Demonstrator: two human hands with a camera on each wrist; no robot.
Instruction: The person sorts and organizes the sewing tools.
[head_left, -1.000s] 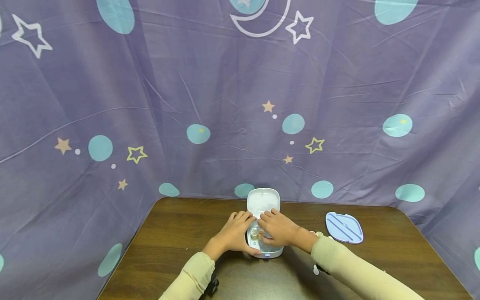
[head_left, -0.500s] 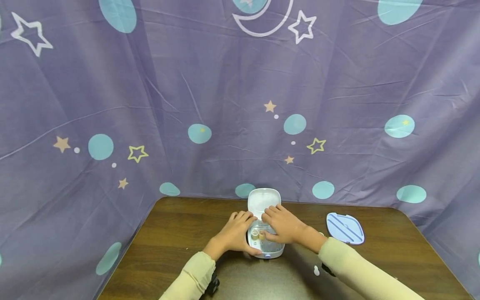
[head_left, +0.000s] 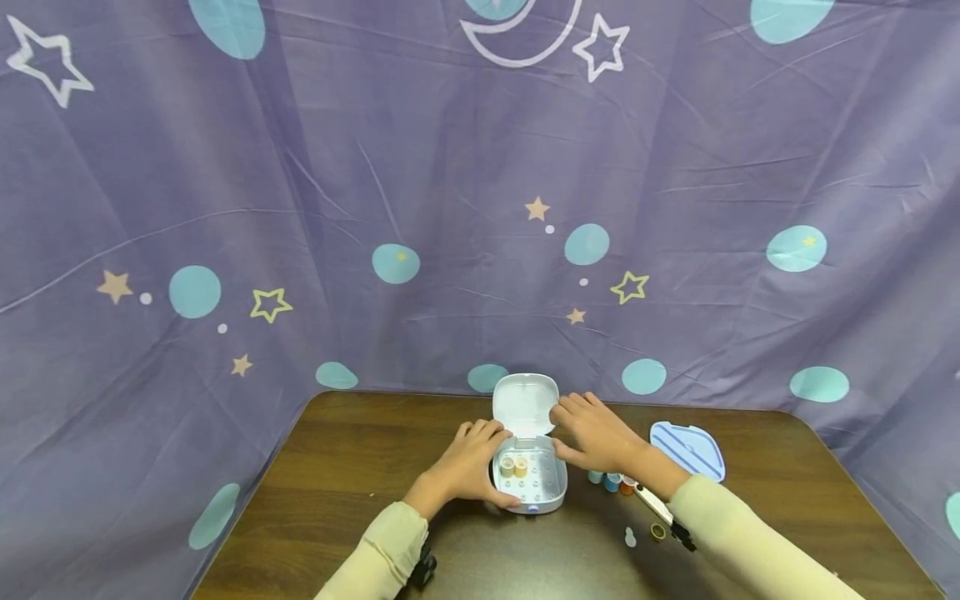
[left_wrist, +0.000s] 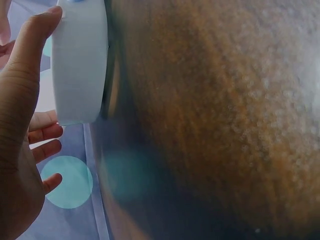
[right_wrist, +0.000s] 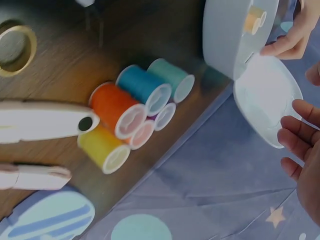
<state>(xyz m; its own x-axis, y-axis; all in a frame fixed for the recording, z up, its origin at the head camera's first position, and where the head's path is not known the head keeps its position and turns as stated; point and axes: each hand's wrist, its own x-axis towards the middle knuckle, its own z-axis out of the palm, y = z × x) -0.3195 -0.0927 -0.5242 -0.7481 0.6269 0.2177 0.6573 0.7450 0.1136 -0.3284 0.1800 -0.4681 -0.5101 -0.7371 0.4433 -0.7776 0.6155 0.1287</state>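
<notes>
My left hand (head_left: 468, 467) grips the left side of a small white sewing box (head_left: 550, 500), thumb at its front wall and fingers toward the hinge. The box stands with its lid (head_left: 525, 402) raised at the back. Inside, at the back left of its pegged floor, sit a pale thread spool (head_left: 507, 467) and a light orange thread spool (head_left: 521, 467). By the right edge of the box and lid hovers my right hand (head_left: 600, 435), its fingers loosely bent and nothing in them. In the right wrist view its fingers (right_wrist: 295, 142) show apart from the spools.
Right of the box lie several thread spools, including an orange spool (right_wrist: 112, 107), a blue spool (right_wrist: 141, 85) and a yellow spool (right_wrist: 102, 150). Nearby are a white-handled tool (right_wrist: 45, 122), a gold ring (right_wrist: 17, 50), a small white piece (head_left: 630, 537) and a blue tray (head_left: 690, 450).
My right hand has moved from over the inside of the box out to the right, uncovering the two spools and the pegs. My left hand stays on the box.
</notes>
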